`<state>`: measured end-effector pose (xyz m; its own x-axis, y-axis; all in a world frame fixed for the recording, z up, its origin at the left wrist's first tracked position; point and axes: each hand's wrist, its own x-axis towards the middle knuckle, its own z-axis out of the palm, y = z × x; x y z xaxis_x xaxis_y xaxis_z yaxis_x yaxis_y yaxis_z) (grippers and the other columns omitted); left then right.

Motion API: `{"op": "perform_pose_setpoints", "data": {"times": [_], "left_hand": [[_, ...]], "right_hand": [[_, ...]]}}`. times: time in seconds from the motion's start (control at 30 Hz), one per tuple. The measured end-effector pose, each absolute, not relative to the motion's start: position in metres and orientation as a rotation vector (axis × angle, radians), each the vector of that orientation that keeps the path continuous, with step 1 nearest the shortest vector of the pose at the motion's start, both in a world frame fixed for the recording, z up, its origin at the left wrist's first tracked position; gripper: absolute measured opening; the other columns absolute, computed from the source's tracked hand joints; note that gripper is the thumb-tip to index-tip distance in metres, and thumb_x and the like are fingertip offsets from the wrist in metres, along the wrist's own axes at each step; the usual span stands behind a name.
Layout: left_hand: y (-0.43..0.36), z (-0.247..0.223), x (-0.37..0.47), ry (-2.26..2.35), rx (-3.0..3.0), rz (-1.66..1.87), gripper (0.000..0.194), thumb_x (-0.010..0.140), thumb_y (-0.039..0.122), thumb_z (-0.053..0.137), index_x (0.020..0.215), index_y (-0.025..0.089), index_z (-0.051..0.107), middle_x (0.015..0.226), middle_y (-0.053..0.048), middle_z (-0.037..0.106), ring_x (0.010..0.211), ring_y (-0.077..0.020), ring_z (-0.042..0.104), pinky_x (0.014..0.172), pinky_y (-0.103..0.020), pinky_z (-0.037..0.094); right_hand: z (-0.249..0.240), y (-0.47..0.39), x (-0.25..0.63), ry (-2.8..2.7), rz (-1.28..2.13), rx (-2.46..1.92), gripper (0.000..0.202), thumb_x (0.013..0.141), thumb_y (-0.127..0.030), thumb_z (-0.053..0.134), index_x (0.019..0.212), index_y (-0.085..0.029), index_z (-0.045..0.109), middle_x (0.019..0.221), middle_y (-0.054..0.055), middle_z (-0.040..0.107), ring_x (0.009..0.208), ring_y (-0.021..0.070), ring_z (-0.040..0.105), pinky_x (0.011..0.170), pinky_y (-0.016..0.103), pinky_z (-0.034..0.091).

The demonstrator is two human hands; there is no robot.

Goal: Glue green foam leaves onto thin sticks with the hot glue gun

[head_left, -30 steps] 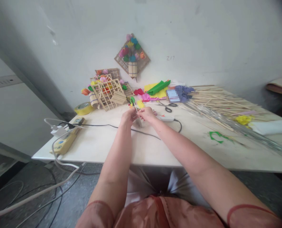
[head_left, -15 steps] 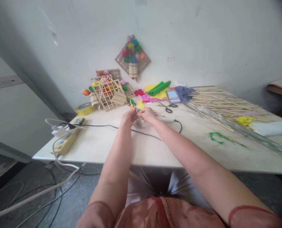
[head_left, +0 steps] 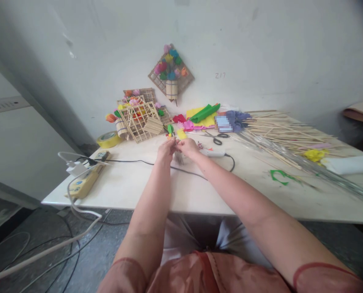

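Over the middle of the table my left hand (head_left: 167, 149) and my right hand (head_left: 187, 147) meet at the fingertips. My left hand is closed around what looks like a small bunch of paper flowers, with a green paper flower (head_left: 170, 129) and orange bits showing above the fingers. Blurred grey stem ends (head_left: 179, 158) stick out below. The fingers of my right hand are pinched against the bunch, and whatever thin thing they grip is hidden. Just beyond the hands lies a yellow paper piece (head_left: 181, 134). A white corded tool (head_left: 213, 153) rests right of my right hand.
Scissors (head_left: 217, 139) and coloured paper (head_left: 204, 114) lie behind. Wooden sticks (head_left: 279, 134) and silvery strands (head_left: 303, 167) spread rightward. Stick lattices with flowers (head_left: 140, 122), yellow tape (head_left: 108, 139) and a power strip (head_left: 86, 183) are left. A black cord (head_left: 132, 161) crosses the table.
My hands have drawn slightly closer together at the fingertips. The pale thin stick seen between them earlier is now mostly covered. The green flower has risen slightly.
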<state>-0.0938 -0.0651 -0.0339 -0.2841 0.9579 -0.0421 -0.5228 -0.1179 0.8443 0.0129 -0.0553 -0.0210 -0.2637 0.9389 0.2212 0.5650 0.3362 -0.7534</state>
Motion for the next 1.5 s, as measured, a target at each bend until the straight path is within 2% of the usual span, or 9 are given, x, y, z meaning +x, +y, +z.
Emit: {"op": "perform_pose_setpoints", "data": {"times": [0.3, 0.63, 0.8, 0.93, 1.2, 1.33, 1.5], "left_hand": [[-0.066, -0.032, -0.095, 0.878, 0.704, 1.677, 0.009, 0.071, 0.020, 0.064, 0.073, 0.011, 0.061, 0.063, -0.001, 0.061, 0.043, -0.0071, 0.051, 0.040, -0.020, 0.037], [-0.072, -0.025, -0.101, 0.910, 0.800, 1.638, 0.007, 0.068, 0.015, 0.068, 0.068, 0.010, 0.063, 0.059, -0.002, 0.061, 0.049, -0.0073, 0.054, 0.049, -0.018, 0.043], [-0.074, -0.020, -0.105, 0.946, 0.747, 1.786, 0.011, 0.068, 0.019, 0.069, 0.067, 0.011, 0.062, 0.058, -0.001, 0.061, 0.052, -0.0072, 0.056, 0.053, -0.018, 0.044], [-0.072, -0.020, -0.111, 0.950, 0.593, 1.864, 0.011, 0.070, 0.020, 0.068, 0.074, 0.012, 0.061, 0.065, -0.002, 0.065, 0.061, -0.0098, 0.063, 0.062, -0.020, 0.050], [-0.075, -0.017, -0.114, 1.025, 0.519, 1.861, 0.009, 0.069, 0.014, 0.067, 0.073, 0.011, 0.059, 0.059, -0.002, 0.063, 0.051, -0.0082, 0.060, 0.054, -0.018, 0.050], [-0.074, -0.018, -0.116, 1.068, 0.520, 1.867, 0.006, 0.070, 0.012, 0.064, 0.071, 0.010, 0.059, 0.058, -0.002, 0.062, 0.049, -0.0073, 0.058, 0.050, -0.016, 0.047], [-0.072, -0.019, -0.113, 1.114, 0.524, 1.834, 0.006, 0.070, 0.013, 0.065, 0.070, 0.010, 0.059, 0.057, -0.002, 0.062, 0.046, -0.0063, 0.056, 0.046, -0.015, 0.044]], "right_hand": [[-0.025, -0.052, 0.008, -1.913, 0.925, -1.168, 0.024, 0.075, -0.023, 0.052, 0.051, -0.016, 0.051, 0.045, -0.005, 0.045, 0.042, 0.0066, 0.040, 0.044, 0.019, 0.029], [-0.017, -0.060, 0.014, -1.912, 1.119, -0.994, 0.028, 0.079, -0.020, 0.050, 0.052, -0.015, 0.050, 0.044, -0.005, 0.045, 0.040, 0.0054, 0.042, 0.040, 0.015, 0.032], [-0.007, -0.059, 0.019, -1.970, 1.225, -0.920, 0.022, 0.079, -0.015, 0.050, 0.059, -0.014, 0.056, 0.057, -0.001, 0.056, 0.049, 0.0073, 0.051, 0.041, 0.015, 0.038], [-0.013, -0.044, 0.024, -1.918, 1.034, -1.209, 0.016, 0.078, -0.016, 0.052, 0.064, -0.013, 0.060, 0.061, 0.003, 0.062, 0.047, 0.0088, 0.054, 0.039, 0.016, 0.036], [-0.026, -0.033, 0.022, -2.106, 0.799, -1.583, 0.012, 0.071, -0.014, 0.054, 0.071, -0.013, 0.067, 0.065, 0.006, 0.066, 0.051, 0.0133, 0.060, 0.049, 0.021, 0.043], [-0.030, -0.035, 0.015, -2.213, 0.626, -1.655, 0.015, 0.070, -0.015, 0.054, 0.073, -0.013, 0.068, 0.066, 0.009, 0.067, 0.063, 0.0192, 0.064, 0.057, 0.024, 0.045], [-0.035, -0.034, 0.009, -2.210, 0.512, -1.718, 0.023, 0.069, -0.022, 0.058, 0.088, -0.013, 0.068, 0.084, 0.013, 0.069, 0.082, 0.0246, 0.065, 0.063, 0.026, 0.045]]}}
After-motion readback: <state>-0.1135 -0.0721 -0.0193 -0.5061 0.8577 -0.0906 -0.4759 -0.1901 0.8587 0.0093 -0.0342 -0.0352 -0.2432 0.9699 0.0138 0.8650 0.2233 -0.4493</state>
